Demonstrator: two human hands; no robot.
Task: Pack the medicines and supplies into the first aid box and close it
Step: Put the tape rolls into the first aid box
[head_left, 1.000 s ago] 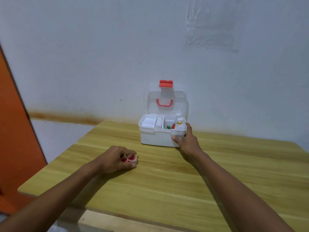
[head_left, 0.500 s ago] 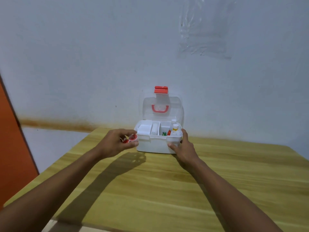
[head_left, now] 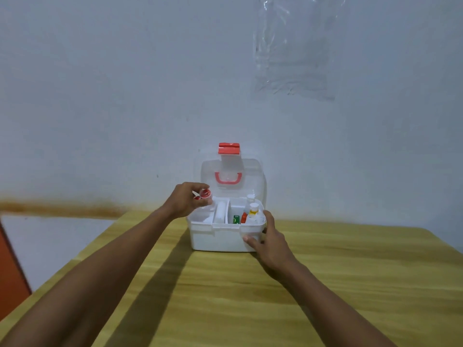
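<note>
My left hand (head_left: 186,200) pinches small red-capped jars (head_left: 206,194) just above the left side of the first aid box (head_left: 218,237). My right hand (head_left: 269,242) grips the right front corner of this box, with the thumb on the front wall, just beside the bottles (head_left: 253,209) inside. The box stands on the table (head_left: 250,296) between my hands, and its lid (head_left: 250,171) is open and upright.

Soft, rather dim light gives the pale plastered wall (head_left: 125,96) a bluish cast. The left hand (head_left: 186,200) and its forearm throw a broad, soft-edged shadow across the yellow wooden bench (head_left: 350,284). Faint glints streak the clear plastic sheet (head_left: 293,51) on the wall. Detail is soft throughout.
</note>
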